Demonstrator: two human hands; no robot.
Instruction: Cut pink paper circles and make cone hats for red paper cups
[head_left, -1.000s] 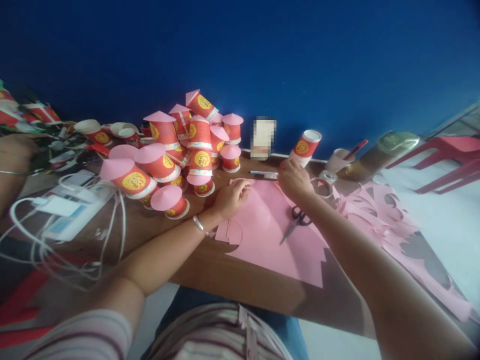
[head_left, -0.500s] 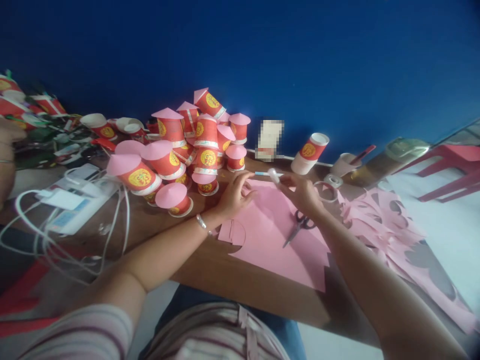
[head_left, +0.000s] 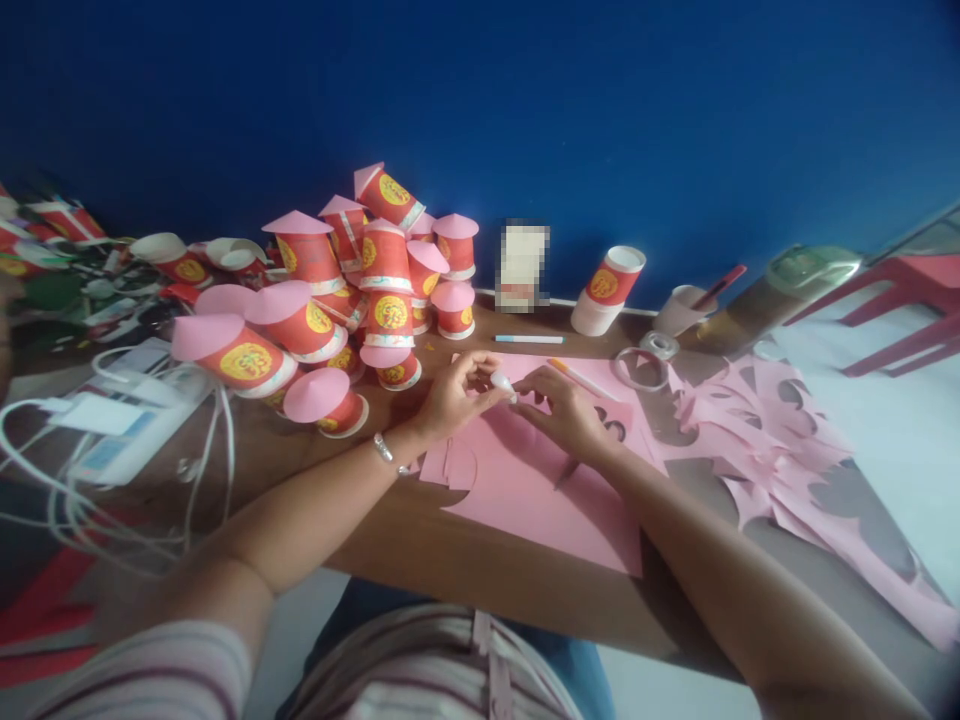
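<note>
Over the pink paper sheet point(head_left: 540, 495) on the brown table point(head_left: 420, 545), my two hands meet. My left hand point(head_left: 450, 396), with a bracelet at the wrist, pinches a small white cap-like piece point(head_left: 501, 381). My right hand point(head_left: 568, 412) has its fingers closed round a thin white pen point(head_left: 585, 381) with an orange end, which sticks out behind the hand. Scissors point(head_left: 609, 430) lie on the sheet, mostly hidden under my right hand. A small cut pink piece point(head_left: 454, 465) lies by my left wrist.
A heap of red paper cups with pink cone lids point(head_left: 337, 300) fills the back left. A blue pen point(head_left: 529, 339), tape rings point(head_left: 641, 368), stacked cups point(head_left: 604, 290), a bottle point(head_left: 780, 290) and pink offcuts point(head_left: 787, 440) lie to the right. Cables and chargers point(head_left: 112, 420) lie left.
My right hand picked up the pen from the back of the table and brought it down to my left hand, which now pinches its white end. The camera shifted slightly.
</note>
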